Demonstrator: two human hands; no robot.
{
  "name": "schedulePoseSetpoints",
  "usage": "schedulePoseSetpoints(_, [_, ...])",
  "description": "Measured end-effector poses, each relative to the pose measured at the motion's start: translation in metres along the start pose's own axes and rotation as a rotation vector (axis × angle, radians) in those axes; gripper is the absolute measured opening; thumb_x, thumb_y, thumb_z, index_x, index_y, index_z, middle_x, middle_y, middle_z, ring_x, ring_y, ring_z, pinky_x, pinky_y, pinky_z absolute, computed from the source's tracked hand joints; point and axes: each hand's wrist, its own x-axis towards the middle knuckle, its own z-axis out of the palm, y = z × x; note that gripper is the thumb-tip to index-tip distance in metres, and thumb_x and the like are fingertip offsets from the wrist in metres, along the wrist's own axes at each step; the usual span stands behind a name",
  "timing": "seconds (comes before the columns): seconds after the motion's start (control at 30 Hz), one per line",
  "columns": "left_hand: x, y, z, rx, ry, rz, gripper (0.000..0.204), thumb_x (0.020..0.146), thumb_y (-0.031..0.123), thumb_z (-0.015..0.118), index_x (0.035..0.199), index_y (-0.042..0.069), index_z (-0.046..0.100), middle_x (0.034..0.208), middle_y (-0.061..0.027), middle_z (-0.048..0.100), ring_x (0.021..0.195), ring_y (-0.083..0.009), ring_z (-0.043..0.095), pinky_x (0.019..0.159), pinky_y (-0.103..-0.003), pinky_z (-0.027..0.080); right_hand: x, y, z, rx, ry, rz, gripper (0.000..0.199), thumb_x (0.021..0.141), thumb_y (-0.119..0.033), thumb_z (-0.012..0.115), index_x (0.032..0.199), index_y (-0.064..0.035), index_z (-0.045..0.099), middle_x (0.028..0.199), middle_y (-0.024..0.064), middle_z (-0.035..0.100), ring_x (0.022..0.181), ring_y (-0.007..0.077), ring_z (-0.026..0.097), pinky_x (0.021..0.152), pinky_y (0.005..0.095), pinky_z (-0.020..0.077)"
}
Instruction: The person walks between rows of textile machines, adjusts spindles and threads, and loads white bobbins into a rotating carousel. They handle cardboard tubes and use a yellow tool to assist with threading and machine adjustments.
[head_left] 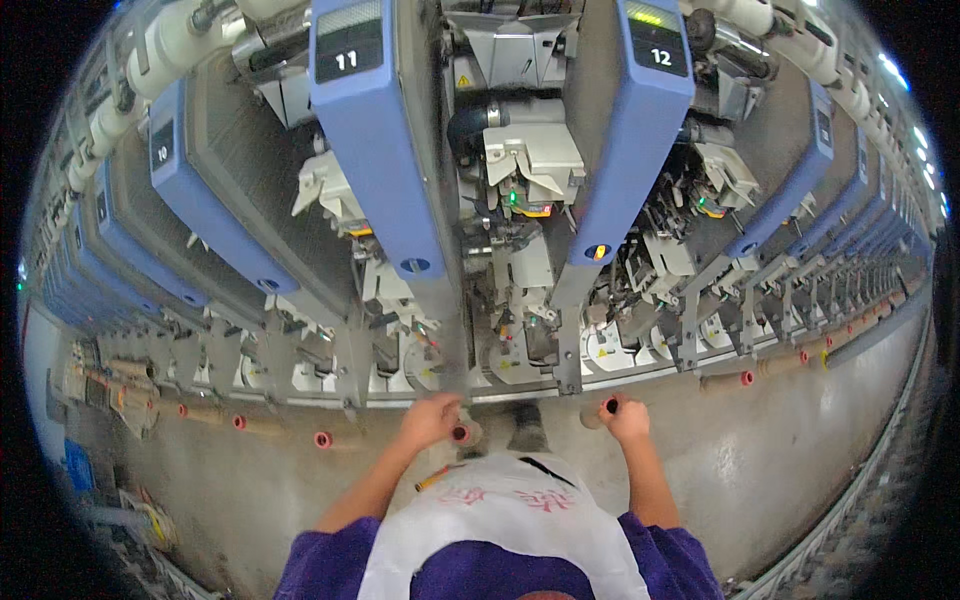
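Observation:
My left hand (432, 420) is curled with its fingers pressed together, just in front of the winding machine's lower rail. Against it is a pale yarn tube (474, 431) with a pink-rimmed dark opening; the fingers' contact with it is partly hidden. Level with it on the right, my right hand (628, 418) is closed on the rim of another pale yarn tube (591, 415). That tube's dark mouth faces up beside my thumb and fingers. Both hands are apart from each other, in front of my white apron (500, 510).
Ahead stands a long machine with blue upright panels (385, 160) and several winding units (530, 165). A metal rail (625, 378) edges its foot. Pink-ended tubes (345, 440) lie along the floor (730, 465) on both sides. A blue object (78, 465) stands far left.

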Motion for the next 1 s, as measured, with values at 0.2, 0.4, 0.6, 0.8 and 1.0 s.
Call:
schedulePoseSetpoints(0.2, [0.084, 0.112, 0.004, -0.117, -0.234, 0.180, 0.064, 0.074, 0.028, 0.071, 0.129, 0.008, 0.044, 0.122, -0.0162, 0.054, 0.112, -0.0305, 0.052, 0.094, -0.038, 0.041, 0.022, -0.088, -0.140, 0.354, -0.175, -0.715, 0.034, 0.065, -0.027, 0.074, 0.093, -0.0083, 0.068, 0.077, 0.0131, 0.066, 0.068, 0.0289, 0.065, 0.062, 0.0345, 0.0522])
schedulePoseSetpoints(0.4, [0.123, 0.173, -0.004, -0.695, -0.161, 0.234, 0.072, 0.065, 0.023, 0.078, 0.125, 0.005, 0.042, 0.115, -0.0121, 0.056, 0.108, -0.0247, 0.054, 0.096, -0.037, 0.041, 0.081, -0.102, -0.131, 1.073, -0.064, -0.629, 0.046, 0.068, -0.024, 0.076, 0.108, -0.0055, 0.063, 0.094, 0.0102, 0.067, 0.077, 0.0180, 0.064, 0.071, 0.0291, 0.0504])
schedulePoseSetpoints(0.6, [0.116, 0.184, -0.038, -1.518, -0.094, 0.196, 0.063, 0.061, 0.022, 0.081, 0.112, 0.007, 0.047, 0.095, -0.0096, 0.058, 0.095, -0.0247, 0.057, 0.085, -0.039, 0.046, 0.082, -0.100, -0.068, 1.543, -1.228, -0.632, 0.097, 0.069, -0.062, 0.066, 0.136, -0.0026, 0.029, 0.134, 0.0135, 0.042, 0.122, 0.0238, 0.041, 0.103, 0.0378, 0.0298])
schedulePoseSetpoints(0.8, [0.101, 0.166, -0.064, -1.460, 0.059, 0.308, 0.049, 0.067, 0.011, 0.075, 0.108, 0.007, 0.049, 0.086, -0.0098, 0.059, 0.084, -0.0244, 0.060, 0.078, -0.038, 0.048, 0.065, -0.122, -0.088, 1.037, -1.436, -0.774, 0.114, 0.051, -0.053, 0.083, 0.138, -0.0029, 0.029, 0.133, 0.0123, 0.043, 0.123, 0.0225, 0.041, 0.104, 0.0357, 0.0302])
schedulePoseSetpoints(1.0, [0.083, 0.122, -0.112, -1.434, 0.758, 0.056, 0.027, 0.082, 0.017, 0.062, 0.103, 0.010, 0.047, 0.078, -0.0074, 0.056, 0.075, -0.0241, 0.059, 0.069, -0.039, 0.050, 0.069, -0.110, -0.093, 0.329, -0.797, -0.665, 0.101, 0.048, -0.034, 0.087, 0.131, -0.0071, 0.035, 0.120, 0.0114, 0.053, 0.110, 0.0231, 0.052, 0.093, 0.0392, 0.0415])
